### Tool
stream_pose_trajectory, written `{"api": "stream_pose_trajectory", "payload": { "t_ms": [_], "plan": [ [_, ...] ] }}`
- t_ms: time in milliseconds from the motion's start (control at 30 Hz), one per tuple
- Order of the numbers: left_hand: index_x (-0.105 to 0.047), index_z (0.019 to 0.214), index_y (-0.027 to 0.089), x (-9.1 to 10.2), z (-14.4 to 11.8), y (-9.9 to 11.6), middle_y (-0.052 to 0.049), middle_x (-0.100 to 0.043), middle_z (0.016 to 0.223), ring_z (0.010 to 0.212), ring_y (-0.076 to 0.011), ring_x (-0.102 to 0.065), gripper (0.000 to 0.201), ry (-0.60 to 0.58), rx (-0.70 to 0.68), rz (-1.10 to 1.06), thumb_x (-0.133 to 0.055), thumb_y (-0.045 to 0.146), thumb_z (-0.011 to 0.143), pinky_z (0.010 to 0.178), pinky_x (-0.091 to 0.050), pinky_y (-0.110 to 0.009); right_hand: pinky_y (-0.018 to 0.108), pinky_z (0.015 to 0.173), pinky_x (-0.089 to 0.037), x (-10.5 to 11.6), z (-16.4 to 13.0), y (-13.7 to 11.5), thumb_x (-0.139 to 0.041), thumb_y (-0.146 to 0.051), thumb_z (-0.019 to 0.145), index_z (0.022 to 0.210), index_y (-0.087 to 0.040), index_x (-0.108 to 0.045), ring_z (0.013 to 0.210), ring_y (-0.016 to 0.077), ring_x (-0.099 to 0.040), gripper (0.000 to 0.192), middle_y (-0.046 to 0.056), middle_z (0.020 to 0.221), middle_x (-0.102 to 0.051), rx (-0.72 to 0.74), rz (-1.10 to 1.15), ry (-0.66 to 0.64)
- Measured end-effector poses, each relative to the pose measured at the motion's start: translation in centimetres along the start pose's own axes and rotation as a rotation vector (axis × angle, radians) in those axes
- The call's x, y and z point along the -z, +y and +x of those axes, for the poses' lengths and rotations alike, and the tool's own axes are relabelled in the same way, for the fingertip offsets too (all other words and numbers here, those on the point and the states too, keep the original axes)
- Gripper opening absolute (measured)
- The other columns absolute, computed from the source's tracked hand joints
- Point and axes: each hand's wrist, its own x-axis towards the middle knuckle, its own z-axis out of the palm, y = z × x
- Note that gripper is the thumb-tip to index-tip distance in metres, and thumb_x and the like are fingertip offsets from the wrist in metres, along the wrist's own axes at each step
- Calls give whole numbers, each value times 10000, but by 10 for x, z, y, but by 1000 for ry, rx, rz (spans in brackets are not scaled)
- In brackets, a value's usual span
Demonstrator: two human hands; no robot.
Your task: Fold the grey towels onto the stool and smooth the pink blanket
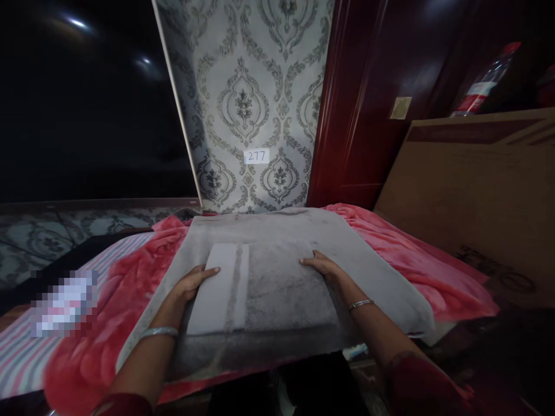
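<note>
A folded grey towel (290,289) with a white band and a thin grey stripe near its left side lies flat before me. My left hand (193,282) grips its left edge, thumb on top and the other fingers hidden beneath. At the right edge, my right hand (323,264) holds the towel the same way, its thumb resting on the upper face. Under the towel a pale grey cloth (381,277) is spread out. I cannot tell whether the towel is lifted slightly or rests on that cloth.
A pink blanket (130,289) lies beneath the pale cloth, over a striped sheet (26,352) on the left. To the right stands a cardboard box (472,190) with a bottle (481,89) on top. A large dark screen (87,115) and patterned wall (260,75) are behind.
</note>
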Motion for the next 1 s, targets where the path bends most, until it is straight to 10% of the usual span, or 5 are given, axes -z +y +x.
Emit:
{"api": "stream_pose_trajectory", "payload": {
  "t_ms": [300, 600, 1000],
  "plan": [
    [-651, 1018, 133, -2, -15, -4, -107, -762, 834, 627, -220, -704, 555, -9, -82, -11, -906, 244, 538, 587, -586, -301, 347, 695, -572, -9, -24, -9, -795, -277, 600, 947, -180, -654, 778, 247, -700, 387, 56, 839, -738, 57, 47, -14],
    [-689, 987, 119, -14, -23, 66, -120, -764, 830, 619, -238, -709, 431, -28, -162, 9, -875, 192, 604, 552, -591, -317, 293, 652, -553, 19, -60, -57, -769, -350, 612, 1005, -177, -642, 785, 229, -686, 448, 80, 964, -744, 214, 154, 81],
    [-724, 1041, 96, -69, -9, 88, -116, -768, 827, 616, -234, -699, 425, -217, -144, 121, -843, 157, 637, 573, -569, -299, 332, 721, -569, 35, -120, -28, -724, -389, 602, 1054, -183, -615, 900, 284, -699, 508, 93, 999, -744, 203, 226, 292]
  ]
}}
